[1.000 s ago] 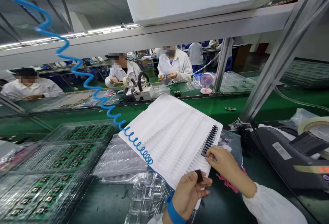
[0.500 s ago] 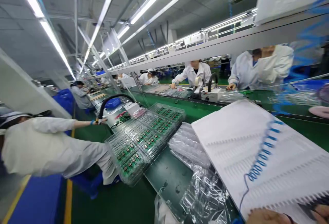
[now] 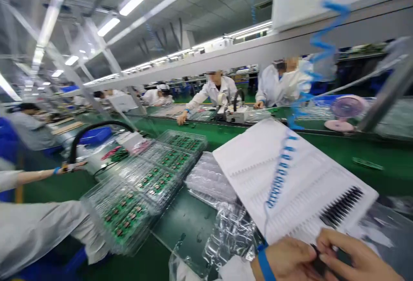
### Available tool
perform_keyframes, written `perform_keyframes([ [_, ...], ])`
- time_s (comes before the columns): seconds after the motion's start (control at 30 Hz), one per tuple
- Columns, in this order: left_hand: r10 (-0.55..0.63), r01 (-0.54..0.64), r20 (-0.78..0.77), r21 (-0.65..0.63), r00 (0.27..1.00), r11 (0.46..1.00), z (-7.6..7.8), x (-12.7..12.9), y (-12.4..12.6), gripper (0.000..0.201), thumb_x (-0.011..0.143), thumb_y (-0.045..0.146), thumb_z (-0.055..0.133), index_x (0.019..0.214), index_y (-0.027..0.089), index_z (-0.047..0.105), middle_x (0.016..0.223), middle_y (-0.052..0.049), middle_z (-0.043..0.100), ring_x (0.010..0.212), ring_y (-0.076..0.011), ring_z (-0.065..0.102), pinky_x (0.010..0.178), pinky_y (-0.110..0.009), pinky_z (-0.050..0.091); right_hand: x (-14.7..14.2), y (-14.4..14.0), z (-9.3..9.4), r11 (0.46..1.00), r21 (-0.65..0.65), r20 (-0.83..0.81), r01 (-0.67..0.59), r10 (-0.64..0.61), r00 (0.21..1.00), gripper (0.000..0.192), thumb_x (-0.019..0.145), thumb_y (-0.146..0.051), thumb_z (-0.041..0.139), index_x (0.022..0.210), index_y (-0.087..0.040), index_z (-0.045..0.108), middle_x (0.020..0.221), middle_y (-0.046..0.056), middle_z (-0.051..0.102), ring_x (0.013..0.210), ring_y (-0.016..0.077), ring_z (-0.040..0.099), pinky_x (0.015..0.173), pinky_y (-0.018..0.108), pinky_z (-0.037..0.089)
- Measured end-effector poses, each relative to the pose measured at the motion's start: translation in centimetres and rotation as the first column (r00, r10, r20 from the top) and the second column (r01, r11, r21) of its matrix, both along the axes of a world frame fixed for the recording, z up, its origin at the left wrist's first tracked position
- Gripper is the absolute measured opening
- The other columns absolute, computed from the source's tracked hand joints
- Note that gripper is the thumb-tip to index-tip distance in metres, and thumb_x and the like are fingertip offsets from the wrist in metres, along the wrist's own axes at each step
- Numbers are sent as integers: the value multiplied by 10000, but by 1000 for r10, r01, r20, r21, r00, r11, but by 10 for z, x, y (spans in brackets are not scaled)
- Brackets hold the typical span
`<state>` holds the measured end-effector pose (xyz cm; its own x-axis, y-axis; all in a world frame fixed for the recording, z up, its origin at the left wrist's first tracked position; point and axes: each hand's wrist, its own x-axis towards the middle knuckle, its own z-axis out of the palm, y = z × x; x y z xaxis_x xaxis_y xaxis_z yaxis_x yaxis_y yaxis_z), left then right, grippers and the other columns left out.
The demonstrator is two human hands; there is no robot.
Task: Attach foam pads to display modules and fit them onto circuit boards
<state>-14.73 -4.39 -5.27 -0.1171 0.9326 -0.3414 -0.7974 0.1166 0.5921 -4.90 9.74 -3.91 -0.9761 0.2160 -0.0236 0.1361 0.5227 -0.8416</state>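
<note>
While the view swings back from the neighbouring stations, both hands return to the lower edge: left hand [image 3: 287,257] and right hand [image 3: 351,255] now pinch one small black flat part [image 3: 318,264] between closed fingers, just below the white ribbed plastic tray [image 3: 290,177] on the green desk [image 3: 180,220].

A single head-worn view looks forward and leftward down the long green surface [image 3: 180,225], tilted little downward. The person's own hands sit cut off at the bottom edge, very near; co-workers across the line are far off.
</note>
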Motion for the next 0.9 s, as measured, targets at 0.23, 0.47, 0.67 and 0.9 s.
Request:
perform_keyframes([
  [0.23,155,-155,42,-20,987,988,-2,1,14,313,689,418,694,718,109,655,638,-35,672,569,-96,595,584,-218,437,-6,-18,17,973,170,-81,158,-146,986,422,690,-314,706,1081,-198,596,1077,100,627,1019,272,524,916,409,378],
  [0.47,124,-123,27,-42,992,992,5,1,15,286,610,332,772,697,82,666,646,-69,679,579,-117,590,602,-249,448,3,-20,24,974,186,-110,129,-110,988,360,701,-298,720,1041,-222,627,984,60,667,942,232,565,852,351,421],
  [0.67,182,-180,4,-129,983,975,4,0,17,269,681,353,718,757,104,651,698,-82,701,695,-161,641,658,-275,469,1,19,4,810,372,-126,453,-440,889,183,833,-310,495,900,-195,620,922,78,647,887,244,567,788,385,419],
  [0.9,186,-185,-11,-165,982,969,5,1,18,312,687,366,710,843,104,646,802,-112,713,786,-190,644,676,-300,478,-15,25,-13,687,502,-103,525,-555,825,110,775,-221,501,723,-185,591,801,74,593,817,259,515,826,468,302],
])
